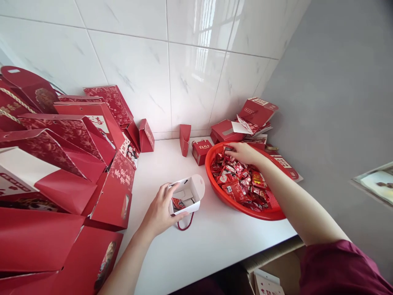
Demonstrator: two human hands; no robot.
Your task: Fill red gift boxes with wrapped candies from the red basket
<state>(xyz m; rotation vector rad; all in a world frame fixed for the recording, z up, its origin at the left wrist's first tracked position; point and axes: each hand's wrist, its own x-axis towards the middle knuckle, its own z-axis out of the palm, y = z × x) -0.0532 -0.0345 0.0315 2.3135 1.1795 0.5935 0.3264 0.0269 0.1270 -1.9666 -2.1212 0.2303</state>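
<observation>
My left hand grips a small white-lined gift box from its left side, thumb along the near edge. Its lid flap stands up on the right, and a dark red cord handle hangs out at the front. Inside lies a red-wrapped candy. My right hand is at the far side of a red plastic basket full of wrapped candies. Its fingers are closed on a dark-wrapped candy at the top of the heap.
Red gift boxes and bags crowd the left of the white table. A small red box stands behind the basket, near flattened red boxes. A tiled wall closes the back. Below the front edge is an open cardboard carton.
</observation>
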